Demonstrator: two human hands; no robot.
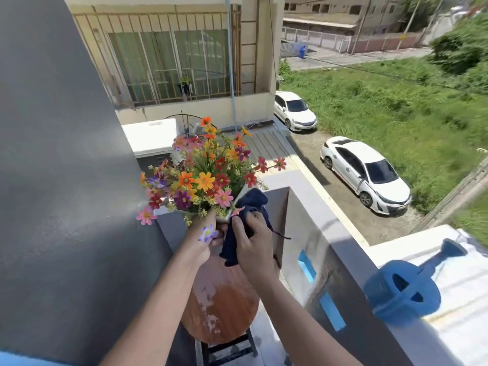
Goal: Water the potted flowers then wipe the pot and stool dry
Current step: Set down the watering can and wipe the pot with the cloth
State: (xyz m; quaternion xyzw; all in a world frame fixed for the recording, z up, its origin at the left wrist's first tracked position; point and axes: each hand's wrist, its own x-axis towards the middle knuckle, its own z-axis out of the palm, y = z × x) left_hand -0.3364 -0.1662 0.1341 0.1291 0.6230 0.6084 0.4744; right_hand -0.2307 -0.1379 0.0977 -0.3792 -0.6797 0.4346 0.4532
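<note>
A bunch of orange, red, pink and purple flowers (203, 178) stands in a pale pot (239, 198), mostly hidden by blooms and hands. My left hand (203, 243) grips the pot's near side under the flowers and holds it above the stool. My right hand (252, 241) presses a dark blue cloth (250, 204) against the pot's right side. Below them is the round brown wooden stool (224, 310), its seat worn with pale patches. A blue watering can (404, 289) rests on the balcony ledge at the right.
A grey wall (58, 167) stands close on the left. The balcony parapet (327, 247) runs along the right, with a drop to a driveway and two white cars (367, 173) beyond. A neighbouring building with barred windows is behind.
</note>
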